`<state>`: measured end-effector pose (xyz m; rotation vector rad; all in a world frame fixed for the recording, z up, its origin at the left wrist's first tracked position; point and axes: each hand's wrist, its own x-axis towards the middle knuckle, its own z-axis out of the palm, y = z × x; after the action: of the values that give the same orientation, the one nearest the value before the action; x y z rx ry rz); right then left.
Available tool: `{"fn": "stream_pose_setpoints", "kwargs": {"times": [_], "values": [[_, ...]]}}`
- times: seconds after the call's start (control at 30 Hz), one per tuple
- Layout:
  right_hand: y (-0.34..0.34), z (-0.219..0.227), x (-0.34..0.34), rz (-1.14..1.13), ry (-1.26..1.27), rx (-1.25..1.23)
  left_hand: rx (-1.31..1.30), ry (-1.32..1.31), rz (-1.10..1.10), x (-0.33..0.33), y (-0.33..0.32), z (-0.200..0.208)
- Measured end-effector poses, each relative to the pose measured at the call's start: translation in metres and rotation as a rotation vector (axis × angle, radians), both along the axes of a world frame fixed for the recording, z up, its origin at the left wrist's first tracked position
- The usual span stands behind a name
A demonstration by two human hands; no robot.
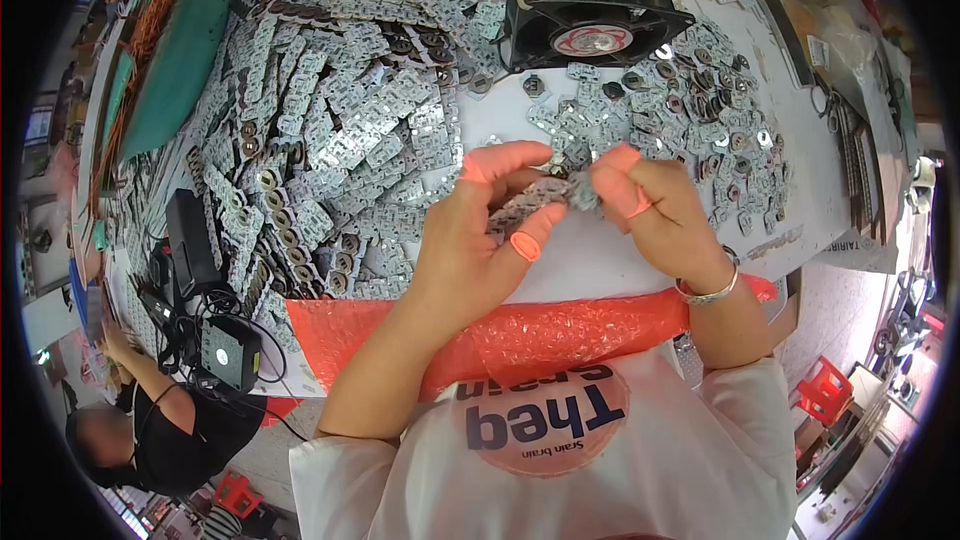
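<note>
My left hand (pixel 475 235), with orange finger cots on its fingers, is closed round a short strip (pixel 528 200) of small silvery panels. At the strip's right end my right hand (pixel 655 205) pinches with cotted fingertips; the small piece there is blurred and partly hidden by the fingers. Both hands are above the white tabletop (pixel 590 260). Beyond them lie many loose small silvery pieces (pixel 690 110), some with dark round parts on them. To the left is a large heap of similar strips (pixel 370 120), some with rows of brown round parts.
A black fan (pixel 600 25) stands at the back. Red bubble wrap (pixel 560 340) covers the table's front edge. At left are a green basin (pixel 185 55), a black box with cables (pixel 230 352) and a co-worker in black (pixel 165 430). Scissors (pixel 822 100) hang at right.
</note>
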<state>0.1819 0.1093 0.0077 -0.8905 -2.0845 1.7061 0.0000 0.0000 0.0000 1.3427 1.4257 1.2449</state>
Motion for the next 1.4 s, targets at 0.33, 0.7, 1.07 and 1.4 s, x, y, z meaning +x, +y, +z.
{"fn": "stream_pose_setpoints", "kwargs": {"times": [0.33,0.7,1.07,1.4], "values": [[-0.002,0.007,-0.004,-0.029,0.068,0.337,-0.057,0.008,-0.079,-0.001,0.002,0.005],[0.005,0.007,0.002,0.060,0.045,0.330,-0.085,-0.082,-0.103,-0.005,-0.001,0.002],[0.001,0.010,0.000,0.127,0.083,0.044,-0.186,-0.532,-0.071,-0.003,-0.002,0.000],[-0.009,0.003,-0.005,-0.047,0.175,-0.025,0.087,-0.430,0.001,0.005,-0.003,0.004]]}}
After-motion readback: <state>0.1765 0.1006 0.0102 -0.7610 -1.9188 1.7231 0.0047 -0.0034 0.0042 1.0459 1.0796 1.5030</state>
